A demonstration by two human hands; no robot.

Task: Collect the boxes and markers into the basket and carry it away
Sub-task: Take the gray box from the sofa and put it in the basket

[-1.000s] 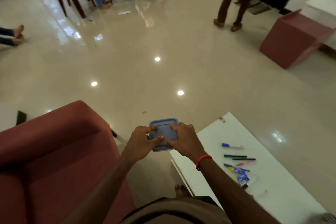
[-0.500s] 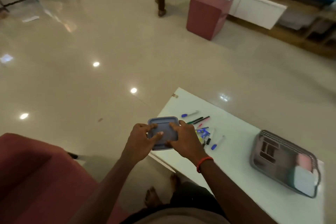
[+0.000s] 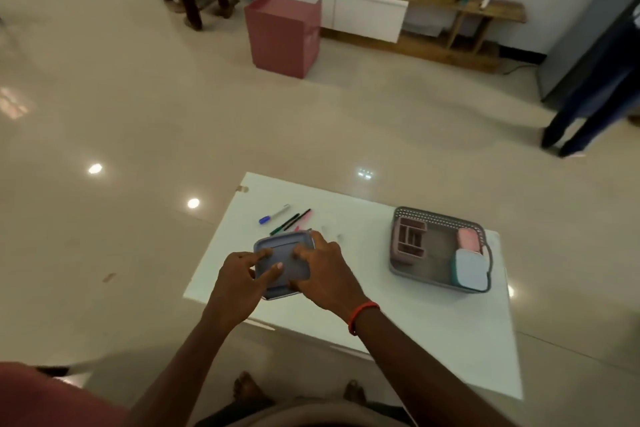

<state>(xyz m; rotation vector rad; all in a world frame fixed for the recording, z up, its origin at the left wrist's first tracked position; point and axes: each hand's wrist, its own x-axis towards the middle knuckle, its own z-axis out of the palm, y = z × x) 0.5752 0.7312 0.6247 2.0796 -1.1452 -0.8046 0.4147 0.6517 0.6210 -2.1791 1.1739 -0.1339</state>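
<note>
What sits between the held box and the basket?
Head view: only bare white table between the box and the basket; faint smudges by the right hand are too blurred to name.

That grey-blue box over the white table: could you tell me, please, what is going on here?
A person grips a flat grey-blue plastic lidded box with the left hand and the right hand, over the near-left part of the white table. To the right on the table sits a grey perforated plastic basket holding a pink compartment organiser, a pink box and a pale blue box. Several loose markers lie on the table beyond the hands, not yet collected.
</note>
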